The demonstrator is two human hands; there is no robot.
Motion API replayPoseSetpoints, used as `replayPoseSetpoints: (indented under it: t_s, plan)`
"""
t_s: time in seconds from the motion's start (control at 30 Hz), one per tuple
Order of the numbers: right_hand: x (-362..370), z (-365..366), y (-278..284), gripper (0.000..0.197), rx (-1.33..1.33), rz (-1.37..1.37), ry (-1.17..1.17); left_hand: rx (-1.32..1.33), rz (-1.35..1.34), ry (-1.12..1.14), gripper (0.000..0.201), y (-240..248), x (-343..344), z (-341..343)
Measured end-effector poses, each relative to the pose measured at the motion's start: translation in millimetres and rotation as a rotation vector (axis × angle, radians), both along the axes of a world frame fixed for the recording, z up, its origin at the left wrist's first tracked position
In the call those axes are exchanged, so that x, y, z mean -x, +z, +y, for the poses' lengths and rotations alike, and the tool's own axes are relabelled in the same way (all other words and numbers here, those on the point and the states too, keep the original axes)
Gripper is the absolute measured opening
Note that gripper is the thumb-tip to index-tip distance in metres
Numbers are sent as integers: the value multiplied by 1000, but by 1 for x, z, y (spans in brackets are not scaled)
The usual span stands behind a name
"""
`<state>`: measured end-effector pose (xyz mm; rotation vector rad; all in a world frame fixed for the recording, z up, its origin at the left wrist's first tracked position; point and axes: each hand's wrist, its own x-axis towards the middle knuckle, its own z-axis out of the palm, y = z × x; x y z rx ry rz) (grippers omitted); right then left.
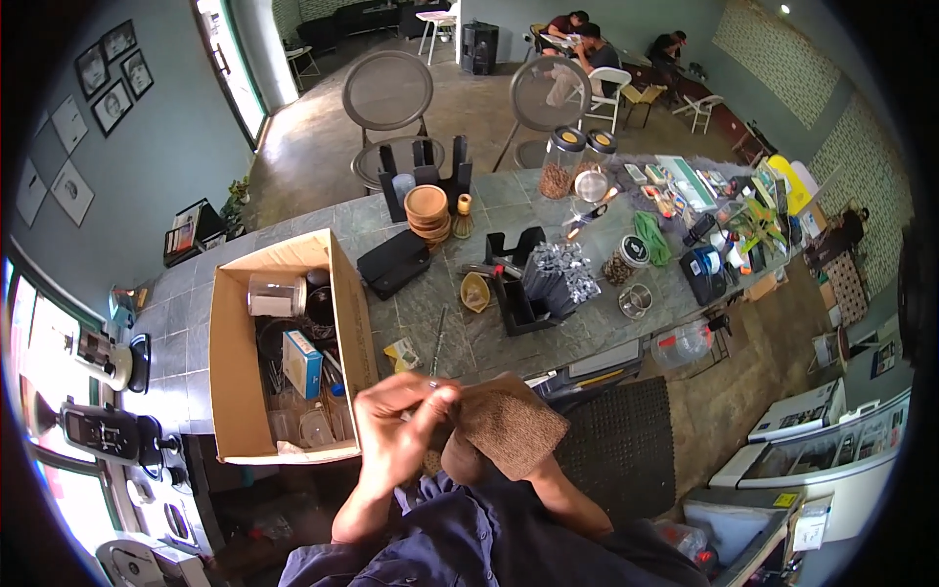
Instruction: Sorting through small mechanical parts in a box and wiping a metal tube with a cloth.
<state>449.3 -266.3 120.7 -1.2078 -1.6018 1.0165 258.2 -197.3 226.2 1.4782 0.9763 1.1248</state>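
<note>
My left hand (396, 426) is closed in a pinch above the counter's near edge. A thin dark rod (439, 338) with a shiny end runs away from its thumb and fingertips. Close beside it on the right, my right hand (466, 460) is closed on a brown cloth (514, 428), which covers most of its fingers. Just left of my left hand stands an open cardboard box (352, 323) with jars, a blue-and-white carton (302, 364) and other small things inside. A small yellow-and-white packet (402, 354) lies on the counter beyond my left hand.
The grey tiled counter (411, 318) holds a black case (393, 263), stacked wooden coasters (426, 205), a black holder with silver-wrapped sticks (558, 279), lidded jars (562, 161) and clutter at right. Two round-backed chairs (387, 90) stand beyond. Several people (592, 49) sit far back.
</note>
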Motion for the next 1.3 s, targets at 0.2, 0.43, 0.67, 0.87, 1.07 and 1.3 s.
replayPoseSetpoints:
  t_s: [0.2,0.43,0.67,0.87,1.07,1.3]
  plan:
    - [-34,34,124,30,205,-394,-22,39,-135,112,14,21,-25,41]
    - [-108,35,125,31,338,-333,103,-173,-97,378,9,12,-112,75]
    - [-185,31,100,33,309,-370,154,-334,265,109,10,-72,-199,108]
    - [-212,52,77,33,134,-490,134,-150,309,6,23,-136,-223,125]
    - [-218,54,51,32,-59,-615,143,57,366,-120,32,-142,-210,128]
    - [-185,58,27,32,-308,-753,177,206,40,-216,52,-65,-129,100]
